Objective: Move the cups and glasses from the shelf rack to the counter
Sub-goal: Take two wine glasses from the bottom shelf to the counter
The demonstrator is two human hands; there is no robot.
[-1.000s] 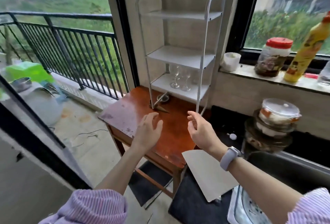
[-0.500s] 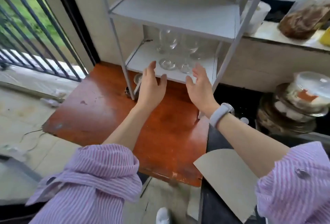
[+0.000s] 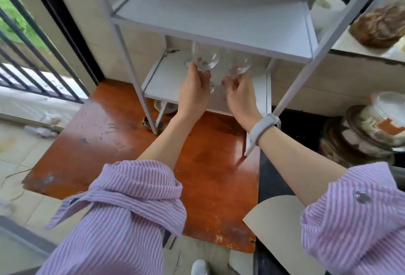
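A white metal shelf rack (image 3: 210, 22) stands on a reddish wooden table (image 3: 105, 134). Two clear stemmed glasses sit on its lowest shelf (image 3: 162, 77). My left hand (image 3: 194, 90) is wrapped around the stem of the left glass (image 3: 206, 59), just under its bowl. My right hand (image 3: 237, 92) closes on the stem of the right glass (image 3: 240, 63). The upper rims of both glasses are hidden by the middle shelf. Whether the glasses are lifted off the shelf is unclear.
The rack's posts (image 3: 131, 66) flank both hands, and the middle shelf hangs low above them. A small metal dish (image 3: 164, 107) lies under the rack. Stacked lidded bowls (image 3: 368, 130) stand on the dark counter (image 3: 302, 125) at right. A jar (image 3: 381, 27) is on the window ledge.
Both hands have gone from open in front of the rack to reaching into the lowest shelf and closing on the two glass stems. The camera has moved closer.
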